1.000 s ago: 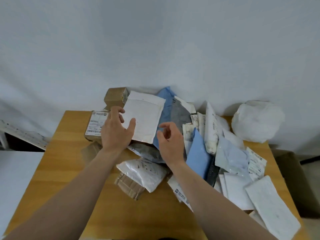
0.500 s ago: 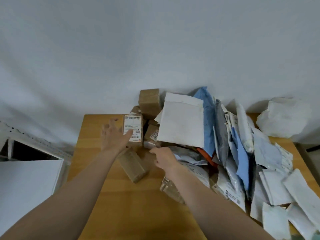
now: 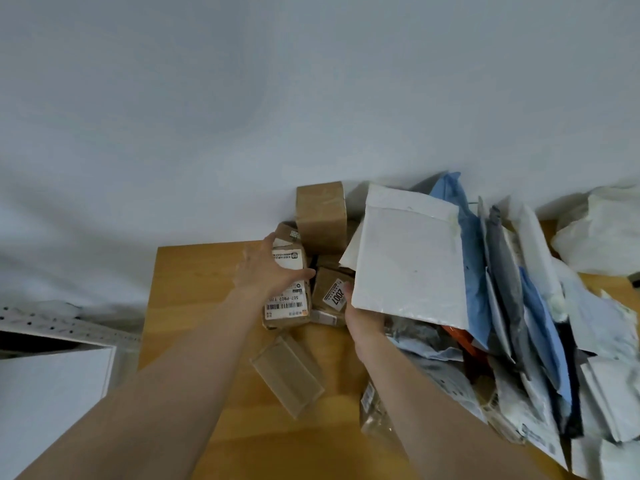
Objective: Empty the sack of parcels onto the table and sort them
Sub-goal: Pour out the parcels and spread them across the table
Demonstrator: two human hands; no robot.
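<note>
Two hands at a heap of parcels (image 3: 502, 306) on a counter (image 3: 194, 306).
Fingers of the right hand (image 3: 363, 322) vanish under a white padded envelope (image 3: 408, 258), grip unclear. Fingers of the left hand (image 3: 268, 271) curl over a labelled brown box (image 3: 287, 306) at the heap's left edge, thumb across its label.

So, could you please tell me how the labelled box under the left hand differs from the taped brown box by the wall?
The labelled box carries a large white barcode label; the taped box shows only brown tape. The labelled box lies low on the table, while the taped box stands higher behind it. The left hand grips the labelled box; no hand touches the taped box. Both are brown cardboard.
</note>
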